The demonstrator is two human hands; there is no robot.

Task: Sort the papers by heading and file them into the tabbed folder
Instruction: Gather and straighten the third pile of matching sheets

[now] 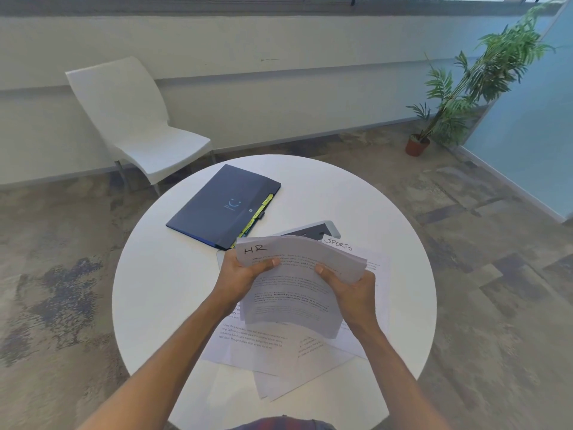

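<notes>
Sorting stage, nothing filed yet. Left hand (240, 271) and right hand (353, 285) both pinch the HR-headed stack (294, 274) at frame centre. Loose papers (263, 346) below on worktop (161, 290); tabbed folder (223, 203) closed, upper centre.

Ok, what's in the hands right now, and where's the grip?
Both hold the stack of papers headed HR: left hand at its left edge, right hand at its right edge.
</notes>
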